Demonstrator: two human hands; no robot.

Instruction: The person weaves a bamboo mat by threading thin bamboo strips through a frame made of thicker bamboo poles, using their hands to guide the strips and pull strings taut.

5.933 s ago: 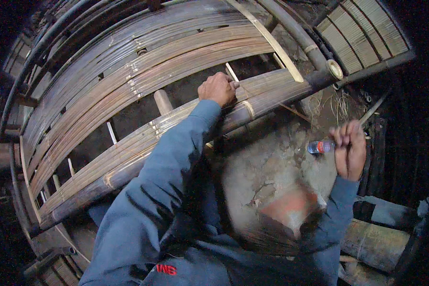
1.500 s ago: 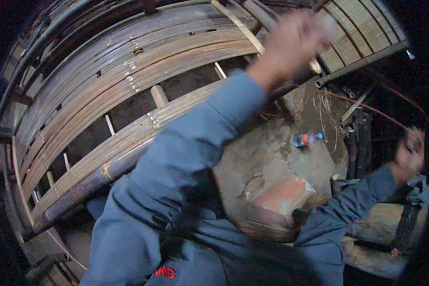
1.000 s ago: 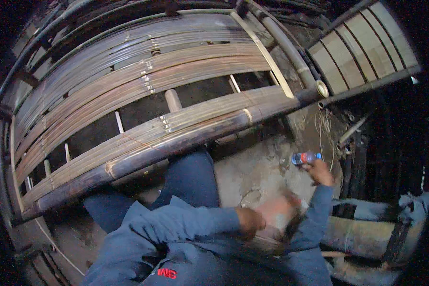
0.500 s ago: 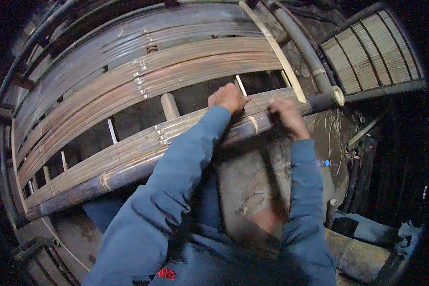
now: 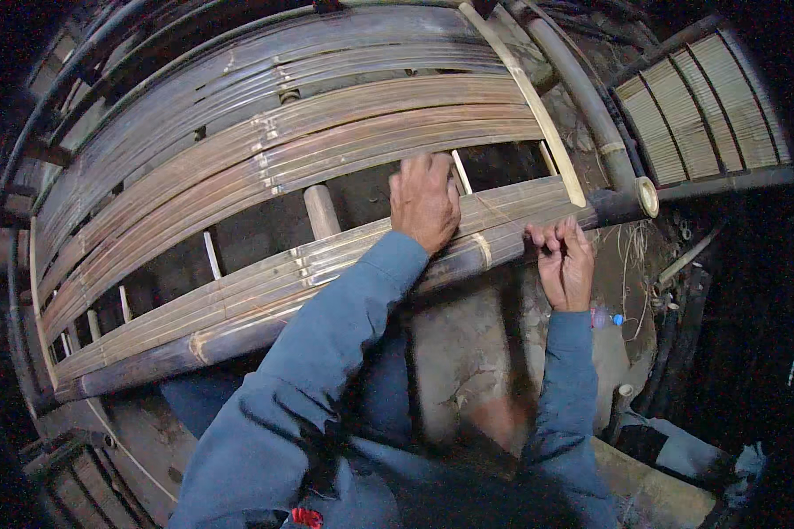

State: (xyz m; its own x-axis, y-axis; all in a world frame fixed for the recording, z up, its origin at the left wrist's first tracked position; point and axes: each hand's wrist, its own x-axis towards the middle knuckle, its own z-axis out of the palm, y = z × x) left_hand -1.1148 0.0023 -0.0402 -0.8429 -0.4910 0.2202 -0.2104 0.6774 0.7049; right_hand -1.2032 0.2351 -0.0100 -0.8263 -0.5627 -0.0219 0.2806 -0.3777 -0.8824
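Note:
My left hand (image 5: 425,203) lies over the far edge of the front strip of split bamboo slats (image 5: 344,257), its fingers curled at the open gap; whatever they hold is hidden. Just off the near side of the frame's thick bamboo pole (image 5: 256,333), my right hand (image 5: 563,269) is turned palm up, fingertips bent together in a pinch. Anything between them is too small to make out. A thin strand (image 5: 492,208) crosses the slats between both hands. Along the right end of the frame runs a pale bamboo strip (image 5: 538,101).
Wider slats (image 5: 326,132) cover the frame's far part, with a round crossbar (image 5: 319,212) showing in the gap. A slatted panel (image 5: 706,106) stands at far right. Below it are loose fibres (image 5: 631,256), a blue-capped bottle (image 5: 607,318) and a thick bamboo piece (image 5: 653,485).
My right hand has come down and nearer to me, off the pole, turning palm up. My left hand stays by the gap, its back now more in sight. The view has shifted slightly.

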